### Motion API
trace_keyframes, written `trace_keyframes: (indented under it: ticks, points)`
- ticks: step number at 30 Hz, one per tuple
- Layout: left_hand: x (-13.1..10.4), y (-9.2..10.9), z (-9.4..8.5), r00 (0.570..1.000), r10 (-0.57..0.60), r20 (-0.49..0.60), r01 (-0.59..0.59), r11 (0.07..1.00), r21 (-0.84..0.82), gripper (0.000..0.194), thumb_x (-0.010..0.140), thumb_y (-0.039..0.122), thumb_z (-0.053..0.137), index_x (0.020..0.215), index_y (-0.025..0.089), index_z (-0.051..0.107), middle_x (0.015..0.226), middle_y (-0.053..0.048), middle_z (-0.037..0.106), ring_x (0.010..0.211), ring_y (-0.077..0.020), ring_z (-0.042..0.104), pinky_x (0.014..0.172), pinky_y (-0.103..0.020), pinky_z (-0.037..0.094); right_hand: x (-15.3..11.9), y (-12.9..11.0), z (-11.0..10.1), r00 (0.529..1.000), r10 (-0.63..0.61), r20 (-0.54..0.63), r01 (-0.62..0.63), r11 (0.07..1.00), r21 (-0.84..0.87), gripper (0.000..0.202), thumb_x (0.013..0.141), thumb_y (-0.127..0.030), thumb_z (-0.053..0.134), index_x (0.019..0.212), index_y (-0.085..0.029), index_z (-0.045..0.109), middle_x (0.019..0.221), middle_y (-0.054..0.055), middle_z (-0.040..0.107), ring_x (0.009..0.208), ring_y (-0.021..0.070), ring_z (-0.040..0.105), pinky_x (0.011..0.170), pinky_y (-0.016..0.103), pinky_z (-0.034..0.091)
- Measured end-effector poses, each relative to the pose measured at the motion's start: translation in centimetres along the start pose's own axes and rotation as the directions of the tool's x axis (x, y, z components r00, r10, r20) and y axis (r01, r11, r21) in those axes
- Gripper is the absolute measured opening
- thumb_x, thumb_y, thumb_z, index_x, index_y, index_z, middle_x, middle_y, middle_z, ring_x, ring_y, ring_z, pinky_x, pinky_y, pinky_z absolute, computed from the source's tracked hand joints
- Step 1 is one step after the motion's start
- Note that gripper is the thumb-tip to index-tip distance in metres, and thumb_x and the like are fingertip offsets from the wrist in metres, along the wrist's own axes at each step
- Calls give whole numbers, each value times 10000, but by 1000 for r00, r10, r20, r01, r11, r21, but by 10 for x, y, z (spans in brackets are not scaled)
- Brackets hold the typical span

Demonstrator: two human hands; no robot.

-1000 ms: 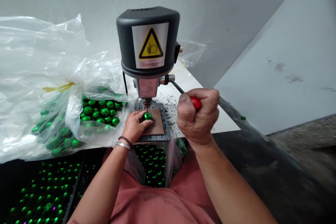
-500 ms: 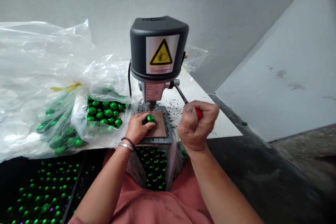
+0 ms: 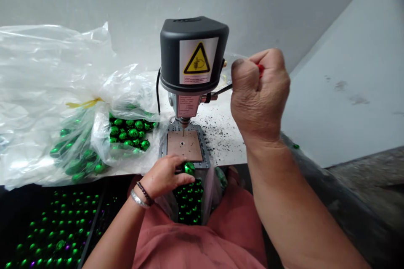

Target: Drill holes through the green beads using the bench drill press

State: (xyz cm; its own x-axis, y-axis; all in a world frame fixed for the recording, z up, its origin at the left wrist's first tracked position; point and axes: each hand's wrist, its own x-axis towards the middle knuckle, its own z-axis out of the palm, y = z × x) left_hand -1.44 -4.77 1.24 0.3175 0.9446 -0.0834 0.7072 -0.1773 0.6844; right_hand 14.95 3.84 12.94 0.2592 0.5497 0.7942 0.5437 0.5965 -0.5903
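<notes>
A shiny green ball (image 3: pixel 188 168) lies between the thumb and fingers of my left hand (image 3: pixel 164 175), just in front of the drill press base (image 3: pixel 205 157) and over the bag of balls. My right hand (image 3: pixel 260 92) is closed round the red knob of the feed lever (image 3: pixel 222 90), raised at the machine's right side. The black-topped drill press (image 3: pixel 194 54) stands upright on the table. Its thin drill bit (image 3: pixel 183 132) points down at a brown board (image 3: pixel 184 151) with a small hole, and no ball sits under the bit.
A clear plastic bag (image 3: pixel 101 126) of green balls (image 3: pixel 132 133) lies on the left of the white table. Below it is a dark crate (image 3: pixel 90 222) of balls. An open bag of balls (image 3: pixel 189 206) is between my knees. Dark shavings (image 3: pixel 217 134) litter the table.
My left hand has brought the green ball off the board toward me, past the base's front edge. My right hand has lifted the lever, and the bit has risen.
</notes>
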Motion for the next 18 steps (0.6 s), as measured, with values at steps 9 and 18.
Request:
trace_keyframes:
  ticks: [9, 18]
  points:
    - [33, -47, -61, 734, -183, -653, 457, 845, 277, 366, 842, 300, 461, 1124, 134, 624, 1164, -156, 611, 1118, -273, 523, 968, -386, 392, -7, 3, -2, 999, -33, -12, 34, 999, 30, 187, 831, -329, 463, 713, -192, 415, 612, -47, 450, 535, 50, 387, 534, 207, 360]
    - [64, -86, -67, 736, -323, -595, 624, 664, 412, 398, 789, 252, 481, 1162, 145, 568, 1195, -200, 544, 1072, -341, 533, 844, -429, 447, -13, 6, -2, 999, -33, 5, 33, 996, 77, 147, 828, -325, 451, 758, -196, 444, 788, -7, 592, 744, 87, 569, 699, 252, 482]
